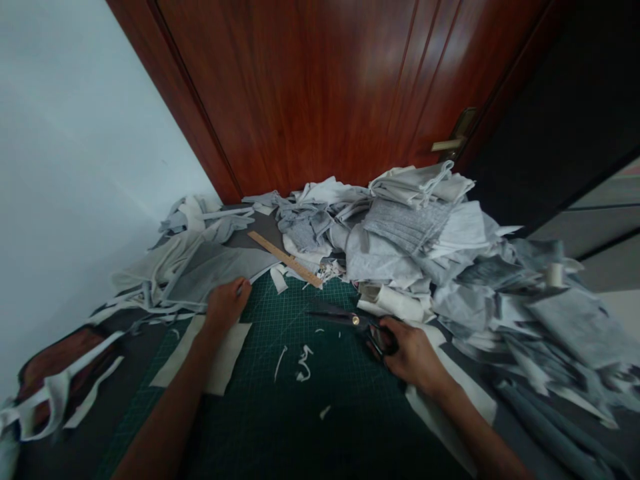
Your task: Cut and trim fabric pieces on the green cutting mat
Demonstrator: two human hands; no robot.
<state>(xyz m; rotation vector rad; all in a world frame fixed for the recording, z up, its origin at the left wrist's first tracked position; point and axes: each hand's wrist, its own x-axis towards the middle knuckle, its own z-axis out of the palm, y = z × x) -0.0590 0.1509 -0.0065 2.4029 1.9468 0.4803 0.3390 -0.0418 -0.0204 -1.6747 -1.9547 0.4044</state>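
A pair of black-handled scissors [356, 321] is in my right hand [411, 355], fingers wrapped round the handles and blades pointing left over the green cutting mat [300, 427]. My left hand [227, 303] is closed at the edge of a grey cloth piece [210, 270]; whatever its fingers hold is too small or hidden to make out. Under my left forearm lies a cream cloth piece [227, 357]. Thin white scraps [303, 363] are scattered on the mat between my hands. A long pale cloth strip [467, 383] runs beneath my right wrist.
A wooden ruler [285, 259] lies at the mat's far edge. Heaps of grey and white cloth [395, 247] spread along the back and right. A brown-red item [65, 363] and white strips are at left. A wooden door [310, 93] and white wall [75, 133] stand behind.
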